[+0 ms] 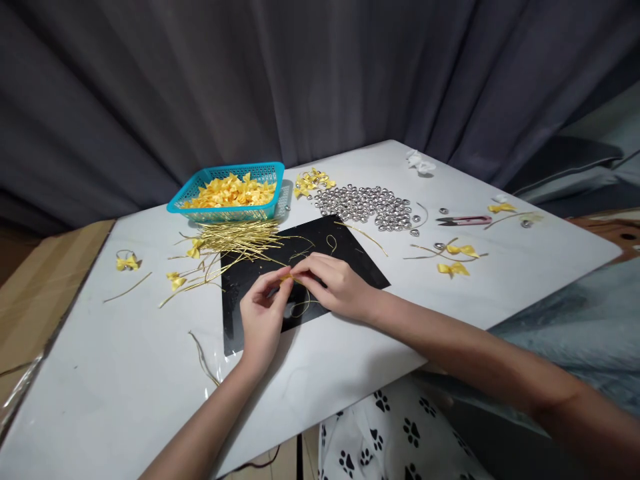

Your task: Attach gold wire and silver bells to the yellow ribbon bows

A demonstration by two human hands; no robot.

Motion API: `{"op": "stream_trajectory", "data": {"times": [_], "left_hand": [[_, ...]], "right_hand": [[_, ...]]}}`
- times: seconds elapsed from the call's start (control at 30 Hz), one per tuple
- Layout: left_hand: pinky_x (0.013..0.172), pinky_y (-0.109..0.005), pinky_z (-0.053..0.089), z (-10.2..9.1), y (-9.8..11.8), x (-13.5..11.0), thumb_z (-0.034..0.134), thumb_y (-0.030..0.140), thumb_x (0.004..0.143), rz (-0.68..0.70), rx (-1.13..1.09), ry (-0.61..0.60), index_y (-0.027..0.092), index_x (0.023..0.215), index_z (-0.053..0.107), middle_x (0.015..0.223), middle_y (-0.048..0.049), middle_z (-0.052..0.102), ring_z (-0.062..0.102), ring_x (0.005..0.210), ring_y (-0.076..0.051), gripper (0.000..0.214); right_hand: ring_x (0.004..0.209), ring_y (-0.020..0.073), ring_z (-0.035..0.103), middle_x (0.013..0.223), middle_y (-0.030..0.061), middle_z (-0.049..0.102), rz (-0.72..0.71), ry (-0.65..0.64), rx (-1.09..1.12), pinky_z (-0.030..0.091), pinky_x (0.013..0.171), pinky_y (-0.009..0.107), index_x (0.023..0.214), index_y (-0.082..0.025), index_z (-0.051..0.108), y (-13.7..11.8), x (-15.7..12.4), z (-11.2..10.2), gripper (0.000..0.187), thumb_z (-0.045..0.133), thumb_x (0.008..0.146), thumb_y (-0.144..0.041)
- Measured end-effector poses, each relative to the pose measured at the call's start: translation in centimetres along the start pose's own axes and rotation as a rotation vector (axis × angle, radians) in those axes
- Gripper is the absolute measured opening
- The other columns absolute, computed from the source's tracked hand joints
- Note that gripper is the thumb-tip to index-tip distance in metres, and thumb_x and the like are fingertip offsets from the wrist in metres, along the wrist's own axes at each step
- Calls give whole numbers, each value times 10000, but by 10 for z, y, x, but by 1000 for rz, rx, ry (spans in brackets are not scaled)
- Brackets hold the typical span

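Over a black mat [240, 313], both my hands meet at a small yellow ribbon bow [287, 277], mostly covered by fingertips. My left hand [264, 310] pinches its left side between thumb and fingers. From the right, my right hand [335, 283] grips the same bow with closed fingertips. A thin gold cord [303, 308] curls below the fingers; whether it is joined to the bow is hidden. Just beyond my left hand lies a pile of straight gold cords [240, 237], with a few yellow bows among them.
A blue basket [225, 215] of yellow bows stands at the back left. Several silver beads [365, 203] lie heaped behind the mat. Thread snips [465, 221] and loose bows [453, 269] are on the right of the white table [125, 373]. A cardboard box [45, 287] adjoins its left edge.
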State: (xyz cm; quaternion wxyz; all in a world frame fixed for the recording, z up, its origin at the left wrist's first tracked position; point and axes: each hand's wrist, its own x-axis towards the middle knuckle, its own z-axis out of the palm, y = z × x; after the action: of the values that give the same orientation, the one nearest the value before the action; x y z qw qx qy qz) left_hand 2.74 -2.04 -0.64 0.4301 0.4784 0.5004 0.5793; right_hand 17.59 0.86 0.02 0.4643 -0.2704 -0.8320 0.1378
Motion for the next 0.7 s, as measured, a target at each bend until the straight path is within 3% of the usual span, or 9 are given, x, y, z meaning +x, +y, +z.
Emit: {"op": "stream_trajectory", "data": {"times": [0.17,0.37,0.7], "left_hand": [[721,-241,490,0,0,1,750,259,647,-104,-107,45,174,881,714,862,-38,713,621,756,-127,252],[703,-239,489,1,1,-1,764,248,624,-182,-178,36,169,899,717,841,-41,717,632,728,-128,290],[674,-232,492,1,4,-1,775,240,603,-176,-192,18,166,896,712,767,-29,708,626,672,-116,309]], "right_hand": [[755,123,586,812,48,621,42,33,40,505,687,253,890,-151,547,0,-1,0,101,452,894,-117],[701,95,609,788,16,624,246,141,251,537,648,218,847,-163,555,-6,3,0,39,518,859,-164],[703,94,616,784,14,622,263,94,299,548,655,215,850,-157,560,-4,2,2,38,523,853,-158]]}}
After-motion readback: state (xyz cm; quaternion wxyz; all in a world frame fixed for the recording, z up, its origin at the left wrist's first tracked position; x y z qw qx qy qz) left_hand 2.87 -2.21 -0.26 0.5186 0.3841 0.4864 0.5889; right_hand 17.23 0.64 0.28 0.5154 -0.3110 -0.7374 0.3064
